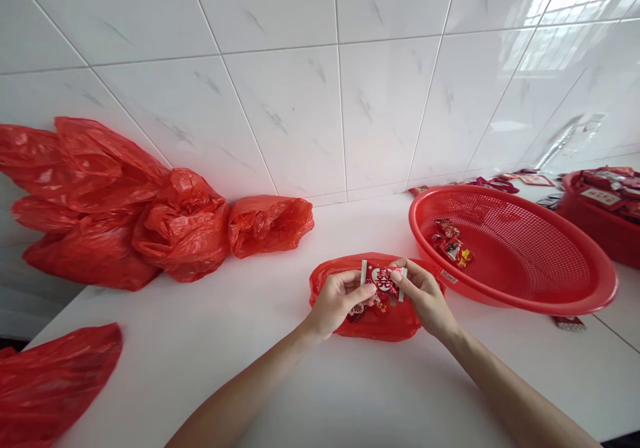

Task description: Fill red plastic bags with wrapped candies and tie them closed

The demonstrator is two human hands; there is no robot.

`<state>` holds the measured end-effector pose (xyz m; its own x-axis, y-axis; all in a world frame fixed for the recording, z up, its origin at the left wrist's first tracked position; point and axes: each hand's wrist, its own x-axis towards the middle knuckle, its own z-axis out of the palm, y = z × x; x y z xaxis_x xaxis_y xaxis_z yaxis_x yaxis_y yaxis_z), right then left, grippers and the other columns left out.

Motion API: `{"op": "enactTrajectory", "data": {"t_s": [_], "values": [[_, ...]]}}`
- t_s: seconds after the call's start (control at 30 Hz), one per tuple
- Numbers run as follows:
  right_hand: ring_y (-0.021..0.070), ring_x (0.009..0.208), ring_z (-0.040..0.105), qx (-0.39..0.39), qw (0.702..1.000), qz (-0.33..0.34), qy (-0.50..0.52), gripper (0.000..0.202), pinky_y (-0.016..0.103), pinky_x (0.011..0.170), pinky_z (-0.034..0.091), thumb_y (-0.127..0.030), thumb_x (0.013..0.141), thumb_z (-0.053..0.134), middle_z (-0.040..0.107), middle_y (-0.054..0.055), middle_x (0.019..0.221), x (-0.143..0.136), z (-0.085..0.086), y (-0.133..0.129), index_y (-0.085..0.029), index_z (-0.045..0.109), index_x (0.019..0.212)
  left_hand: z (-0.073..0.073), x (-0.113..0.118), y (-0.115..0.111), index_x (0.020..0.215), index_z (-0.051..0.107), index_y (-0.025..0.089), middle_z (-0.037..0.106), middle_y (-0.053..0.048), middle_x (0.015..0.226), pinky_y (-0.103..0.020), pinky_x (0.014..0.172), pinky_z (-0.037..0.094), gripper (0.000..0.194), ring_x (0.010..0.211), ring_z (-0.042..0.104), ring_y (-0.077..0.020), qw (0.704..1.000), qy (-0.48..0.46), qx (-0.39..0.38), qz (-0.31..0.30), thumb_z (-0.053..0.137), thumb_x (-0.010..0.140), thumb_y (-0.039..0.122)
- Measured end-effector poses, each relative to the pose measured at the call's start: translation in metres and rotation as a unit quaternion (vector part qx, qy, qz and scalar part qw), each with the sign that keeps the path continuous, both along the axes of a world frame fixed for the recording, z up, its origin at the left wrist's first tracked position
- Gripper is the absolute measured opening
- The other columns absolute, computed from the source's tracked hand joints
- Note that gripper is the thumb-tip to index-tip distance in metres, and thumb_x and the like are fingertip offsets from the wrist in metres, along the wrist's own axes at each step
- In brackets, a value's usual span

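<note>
Both hands hold a small red-and-white candy packet (pixel 383 280) over an open red plastic bag (pixel 385 329). My left hand (pixel 336 303) pinches its left side between thumb and fingers. On the packet's right side, the thumb and fingers of my right hand (pixel 426 298) are closed. Beneath the packet, a few wrapped sweets (pixel 357 311) lie inside the bag. To the right stands a large red perforated basket (pixel 530 248), with several wrapped candies (pixel 453 243) at its left end.
Several filled red bags (pixel 183 225) line the wall at the left. Another red bag (pixel 65 381) lies at the near left. A second red basket (pixel 595 225) full of packets is at the far right. One packet (pixel 569 323) lies below the large basket's rim.
</note>
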<state>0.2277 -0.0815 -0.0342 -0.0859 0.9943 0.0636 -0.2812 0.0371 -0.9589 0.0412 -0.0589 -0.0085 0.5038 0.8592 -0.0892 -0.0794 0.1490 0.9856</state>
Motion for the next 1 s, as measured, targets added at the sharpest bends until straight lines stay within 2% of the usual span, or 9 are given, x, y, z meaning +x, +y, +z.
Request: {"op": "enactTrajectory", "data": {"t_s": [0.07,0.13,0.23,0.37,0.47,0.6,0.7,0.87,1.0], "values": [[0.0144,0.063,0.059,-0.011,0.999,0.03,-0.001,0.037,0.027,0.06,0.052,-0.055,0.084,0.072,0.065,-0.001,0.074,0.0,0.0008,-0.0002,-0.021,0.062,0.093,-0.0019,-0.0004,0.0004,0.097,0.078,0.017,0.074,-0.005,0.083,-0.027,0.072,0.054,0.036,0.074,0.062,-0.0153,0.999,-0.006,-0.01,0.032,0.079,0.076,0.046],[0.0157,0.069,0.061,-0.023,0.997,0.075,-0.014,0.038,0.028,0.062,0.054,-0.055,0.083,0.073,0.066,0.001,0.078,-0.0006,0.0013,-0.0007,-0.019,0.065,0.093,-0.0029,-0.0011,0.0012,0.096,0.078,0.016,0.074,-0.004,0.08,-0.027,0.072,0.055,0.036,0.073,0.064,-0.0155,0.998,-0.008,-0.023,0.062,0.081,0.074,0.045],[0.0146,0.07,0.06,-0.038,0.992,0.114,-0.026,0.036,0.026,0.062,0.052,-0.05,0.08,0.077,0.065,0.001,0.077,-0.0018,0.0015,-0.0006,-0.017,0.068,0.09,-0.0011,-0.0019,0.002,0.091,0.078,0.015,0.074,-0.005,0.077,-0.028,0.073,0.056,0.033,0.073,0.066,-0.0162,0.998,0.01,-0.014,0.066,0.079,0.076,0.045],[0.0119,0.065,0.054,-0.035,0.994,0.096,-0.03,0.036,0.024,0.058,0.047,-0.049,0.077,0.08,0.061,-0.002,0.071,-0.0014,0.0009,0.0008,-0.016,0.069,0.086,0.0003,-0.0008,0.0013,0.092,0.078,0.016,0.077,-0.006,0.084,-0.029,0.074,0.056,0.035,0.078,0.069,-0.0185,0.999,0.018,0.013,0.025,0.073,0.082,0.049],[0.0108,0.063,0.051,-0.029,0.993,0.108,-0.037,0.035,0.023,0.059,0.045,-0.047,0.076,0.081,0.058,-0.003,0.068,0.0,-0.0007,0.0018,-0.015,0.069,0.08,-0.002,0.0,0.0004,0.088,0.078,0.015,0.076,-0.006,0.081,-0.027,0.069,0.055,0.036,0.074,0.068,-0.0178,0.999,0.029,0.016,0.023,0.075,0.081,0.05],[0.0122,0.065,0.058,-0.056,0.988,0.147,0.0,0.038,0.026,0.064,0.05,-0.043,0.071,0.086,0.064,-0.001,0.075,0.0008,-0.0033,0.0025,-0.015,0.07,0.092,-0.0012,-0.0007,-0.0007,0.083,0.077,0.016,0.076,-0.006,0.077,-0.029,0.069,0.056,0.033,0.071,0.07,-0.0193,0.998,0.025,0.024,0.043,0.074,0.082,0.049],[0.0115,0.063,0.062,-0.073,0.987,0.143,0.026,0.042,0.026,0.066,0.052,-0.033,0.064,0.092,0.068,-0.002,0.076,0.0008,-0.0042,0.003,-0.016,0.068,0.094,0.0021,-0.002,-0.001,0.081,0.076,0.017,0.077,-0.006,0.077,-0.031,0.072,0.057,0.03,0.072,0.071,-0.0208,0.998,0.016,0.031,0.048,0.073,0.083,0.047],[0.0102,0.056,0.063,-0.092,0.983,0.15,0.058,0.043,0.025,0.058,0.053,-0.027,0.062,0.093,0.07,-0.004,0.076,0.0013,-0.0032,0.0034,-0.018,0.066,0.095,0.0045,-0.0039,0.0005,0.08,0.078,0.017,0.075,-0.005,0.072,-0.029,0.067,0.056,0.03,0.067,0.068,-0.0187,0.998,0.028,0.012,0.052,0.076,0.079,0.046],[0.0068,0.047,0.056,-0.097,0.978,0.162,0.087,0.04,0.021,0.048,0.045,-0.024,0.063,0.092,0.068,-0.005,0.071,0.0012,-0.0005,0.0025,-0.017,0.065,0.092,0.0056,-0.0036,0.0013,0.08,0.078,0.014,0.076,-0.007,0.075,-0.029,0.069,0.056,0.032,0.068,0.067,-0.0173,0.999,0.007,-0.025,0.039,0.079,0.076,0.046]]}}
